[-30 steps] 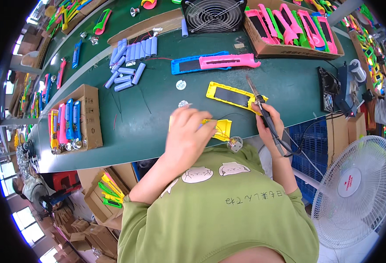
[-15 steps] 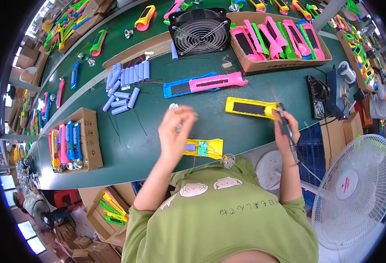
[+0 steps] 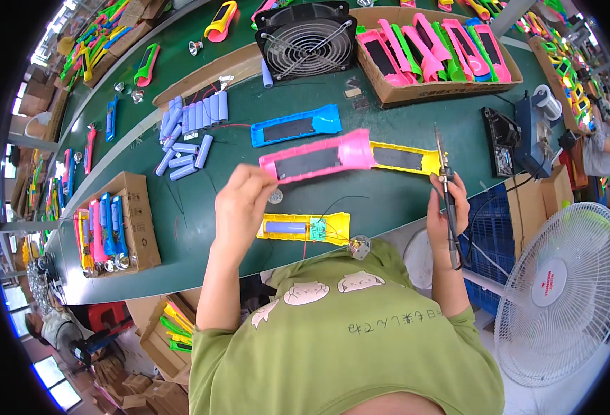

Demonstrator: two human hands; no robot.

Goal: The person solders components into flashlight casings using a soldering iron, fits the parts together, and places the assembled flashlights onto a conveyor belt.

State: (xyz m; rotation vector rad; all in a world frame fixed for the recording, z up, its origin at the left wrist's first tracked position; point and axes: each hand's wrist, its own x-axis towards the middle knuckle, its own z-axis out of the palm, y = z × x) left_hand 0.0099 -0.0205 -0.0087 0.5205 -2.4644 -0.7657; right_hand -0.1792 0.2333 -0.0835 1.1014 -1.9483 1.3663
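Note:
My left hand (image 3: pixel 244 198) grips one end of a pink flashlight shell (image 3: pixel 319 158) and holds it above the green table (image 3: pixel 201 228). My right hand (image 3: pixel 449 207) holds a soldering iron (image 3: pixel 444 181) upright, tip pointing away from me. In front of my chest lies a yellow shell half (image 3: pixel 305 227) with a blue battery cell and a small green circuit board inside. Another yellow shell (image 3: pixel 405 158) lies just beyond the pink one, next to the iron's tip. A blue shell (image 3: pixel 296 126) lies farther back.
Loose blue battery cells (image 3: pixel 187 131) lie at the back left. A black fan (image 3: pixel 306 40) and a cardboard box of pink and green shells (image 3: pixel 436 55) stand at the back. A box of assembled flashlights (image 3: pixel 114 225) is at left. A soldering station (image 3: pixel 533 131) and white floor fan (image 3: pixel 568 290) are right.
My left hand left the yellow shell near my chest, reached to the pink shell farther back and lifted it off the table. The right hand kept holding the soldering iron.

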